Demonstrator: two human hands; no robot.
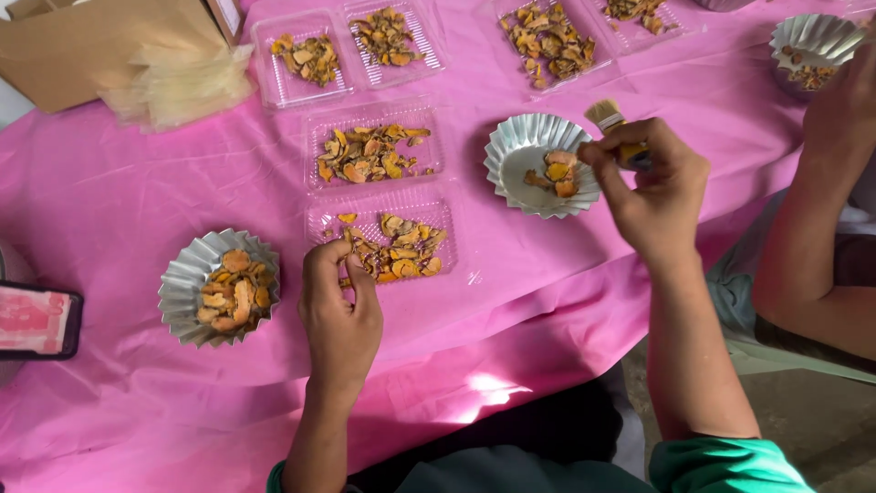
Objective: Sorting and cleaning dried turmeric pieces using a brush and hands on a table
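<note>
— What is the right hand (655, 187) doing?

— Its fingers (604, 157) are clamped on a small brush with pale bristles and a yellow handle (610, 120), right of centre, bristles upward beside a fluted silver foil cup (511, 151) holding a few orange dried slices (557, 173).

— And the left hand (339, 310)?

— Lower centre. Its fingers (321, 260) are pinched together on a dried piece at the near edge of a clear ridged plastic tray (321, 217) full of crinkled brown and orange chips.

— What surrounds them?

— A second clear tray (319, 128) of the same chips lies just above it, and more such trays run along the top of the frame. A second fluted foil cup (178, 283), heaped with orange slices, sits at lower left. Everything rests on a tabletop under a smooth, creased pink cloth (109, 201).

— Anything else?

— Brown paper envelopes (100, 46) and translucent pouches (182, 87) at upper left, a dark-framed phone (36, 321) at far left, and another person's arm (803, 246) at the right edge, reaching toward a third foil cup (817, 36).
</note>
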